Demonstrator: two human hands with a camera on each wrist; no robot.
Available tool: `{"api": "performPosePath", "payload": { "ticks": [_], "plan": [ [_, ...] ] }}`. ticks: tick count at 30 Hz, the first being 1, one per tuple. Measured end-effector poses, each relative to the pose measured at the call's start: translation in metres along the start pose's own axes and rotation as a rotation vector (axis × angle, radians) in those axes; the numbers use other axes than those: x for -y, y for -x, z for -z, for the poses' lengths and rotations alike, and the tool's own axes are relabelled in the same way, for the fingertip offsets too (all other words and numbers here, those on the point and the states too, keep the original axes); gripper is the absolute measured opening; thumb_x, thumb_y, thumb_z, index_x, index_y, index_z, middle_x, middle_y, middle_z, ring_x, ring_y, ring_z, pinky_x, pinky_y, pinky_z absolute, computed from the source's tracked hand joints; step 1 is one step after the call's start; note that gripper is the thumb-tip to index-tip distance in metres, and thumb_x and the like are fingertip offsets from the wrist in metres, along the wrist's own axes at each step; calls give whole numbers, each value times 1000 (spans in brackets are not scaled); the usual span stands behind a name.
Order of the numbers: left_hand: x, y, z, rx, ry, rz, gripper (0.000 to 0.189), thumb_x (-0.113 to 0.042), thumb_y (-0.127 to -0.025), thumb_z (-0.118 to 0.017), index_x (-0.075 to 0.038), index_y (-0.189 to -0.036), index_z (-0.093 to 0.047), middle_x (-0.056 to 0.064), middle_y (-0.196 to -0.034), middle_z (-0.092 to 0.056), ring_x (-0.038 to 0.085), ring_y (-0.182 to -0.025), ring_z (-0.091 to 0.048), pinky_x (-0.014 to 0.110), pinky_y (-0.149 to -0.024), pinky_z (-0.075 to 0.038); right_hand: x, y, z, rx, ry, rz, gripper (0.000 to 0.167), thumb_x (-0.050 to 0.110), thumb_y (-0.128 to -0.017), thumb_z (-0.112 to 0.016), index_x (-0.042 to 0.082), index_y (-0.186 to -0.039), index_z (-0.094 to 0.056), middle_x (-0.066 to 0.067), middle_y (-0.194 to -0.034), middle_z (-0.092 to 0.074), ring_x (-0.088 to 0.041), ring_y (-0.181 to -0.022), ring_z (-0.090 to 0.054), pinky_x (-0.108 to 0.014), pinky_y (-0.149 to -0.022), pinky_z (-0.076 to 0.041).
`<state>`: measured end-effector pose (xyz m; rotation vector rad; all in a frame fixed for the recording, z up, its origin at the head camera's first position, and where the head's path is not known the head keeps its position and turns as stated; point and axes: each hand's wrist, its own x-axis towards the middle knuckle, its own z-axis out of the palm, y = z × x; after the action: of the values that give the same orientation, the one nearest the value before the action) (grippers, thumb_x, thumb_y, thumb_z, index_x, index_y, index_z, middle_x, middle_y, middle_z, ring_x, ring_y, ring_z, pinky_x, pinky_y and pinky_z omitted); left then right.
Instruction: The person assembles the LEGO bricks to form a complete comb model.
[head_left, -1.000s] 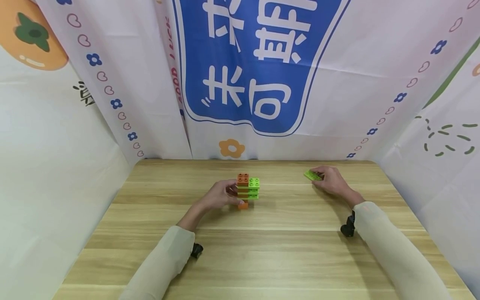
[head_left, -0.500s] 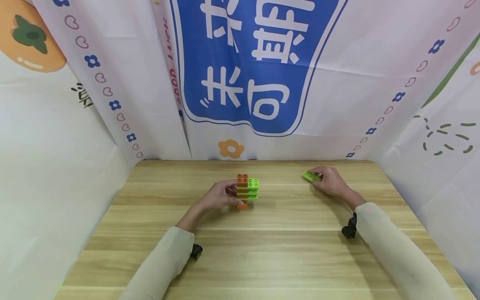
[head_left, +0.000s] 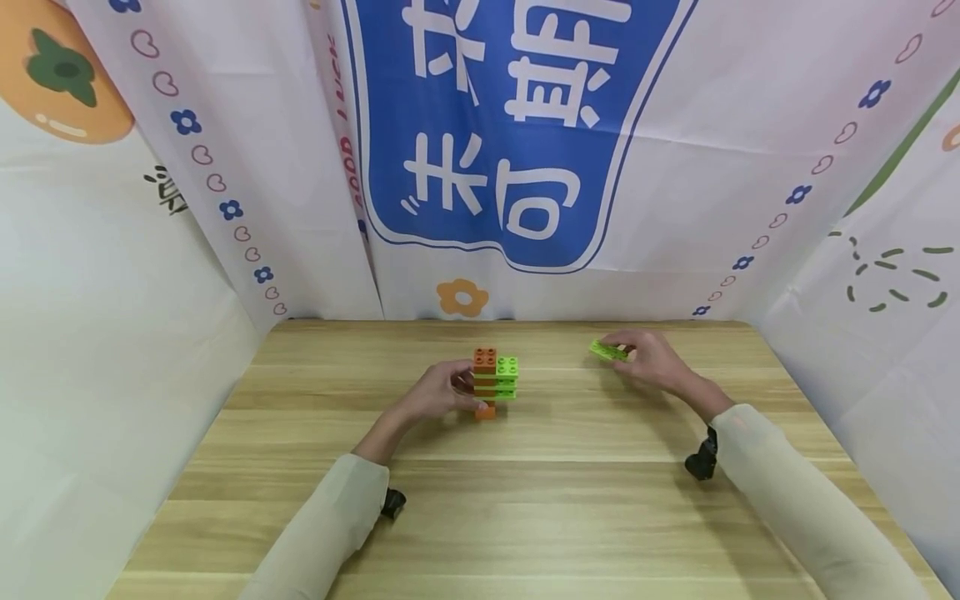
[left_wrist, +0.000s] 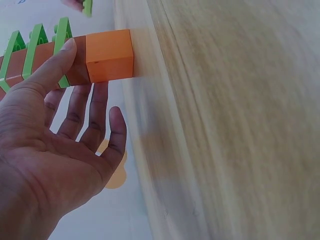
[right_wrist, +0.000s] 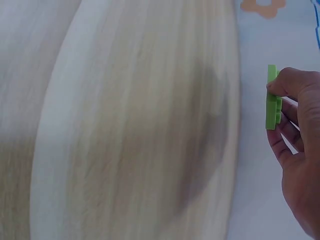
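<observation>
A tower of toy building bricks (head_left: 485, 363) stands upright on the table, brown blocks alternating with thin green plates that jut out to the right. At its foot is an orange brick (left_wrist: 111, 55). My left hand (head_left: 437, 390) grips the tower low on its left side, thumb in front and fingers behind, as the left wrist view shows. Off to the right, my right hand (head_left: 651, 360) pinches a loose flat green building plate (right_wrist: 271, 97) by its edge. That plate (head_left: 609, 351) is held above the table, apart from the tower, its studs partly covered by the fingers.
The wooden table (head_left: 480, 517) reaches back to a white printed cloth (head_left: 675, 208) hung behind it. More cloth hangs on the left and right sides. A black wrist camera (head_left: 702, 457) sits at the right cuff, another camera (head_left: 393, 502) at the left.
My right hand has shifted left toward the tower, carrying the green plate, which now tilts a little and is lifted. The left hand and the tower have stayed in place.
</observation>
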<state>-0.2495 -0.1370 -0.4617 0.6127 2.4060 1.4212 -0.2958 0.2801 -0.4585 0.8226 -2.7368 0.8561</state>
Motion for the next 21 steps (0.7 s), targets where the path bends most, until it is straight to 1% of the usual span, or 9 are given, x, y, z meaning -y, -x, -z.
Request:
{"api": "performPosePath", "payload": {
  "ticks": [4,8,10,13,16,18,21],
  "plan": [
    [2,-1,-1,-6,3,8,36,-13,-87,-90,-12,-118,-71,9,-112,-65,23,-101,-64,36,-90,-57,13,-2,1,4,6,44,42,-6,-83,-82,-1,-124,-76,-21,-125,-74,-32,-96,-74,-54,-86,-61],
    [2,-1,-1,-10,8,8,37,-13,-87,-90,-11,-118,-71,9,-112,-65,23,-101,-63,37,-91,-57,28,-4,4,7,9,76,41,-3,-83,-82,1,-123,-76,-18,-125,-75,-29,-95,-74,-53,-82,-62],
    [1,0,-1,-10,5,2,36,-12,-87,-90,-11,-117,-71,10,-112,-65,23,-101,-63,38,-91,-57,35,-5,5,4,11,95,40,-2,-83,-82,2,-123,-77,-17,-125,-75,-28,-95,-74,-49,-80,-62],
    [0,0,-1,-10,-2,-6,35,-12,-87,-89,-10,-117,-71,10,-111,-65,23,-100,-64,38,-90,-58,46,-8,8,-3,21,132,40,1,-83,-83,4,-122,-77,-15,-125,-75,-28,-100,-74,-43,-78,-61],
    [1,-1,-1,-10,-7,-6,36,-12,-88,-89,-10,-119,-71,10,-111,-65,23,-99,-64,37,-89,-58,56,-11,10,-1,30,179,39,4,-83,-84,5,-122,-78,-13,-125,-75,-30,-106,-74,-43,-81,-61],
    [2,-1,-1,-11,-10,-6,37,-12,-88,-89,-11,-120,-71,9,-111,-66,22,-99,-64,37,-89,-58,63,-14,12,8,34,203,38,5,-84,-83,6,-122,-79,-13,-125,-75,-31,-109,-73,-45,-84,-61],
    [2,-1,-1,-9,-15,-5,38,-12,-88,-89,-12,-122,-72,9,-111,-66,22,-99,-65,37,-89,-58,73,-17,14,16,25,243,37,5,-85,-82,5,-121,-79,-14,-124,-76,-32,-109,-74,-49,-88,-62]
  ]
}}
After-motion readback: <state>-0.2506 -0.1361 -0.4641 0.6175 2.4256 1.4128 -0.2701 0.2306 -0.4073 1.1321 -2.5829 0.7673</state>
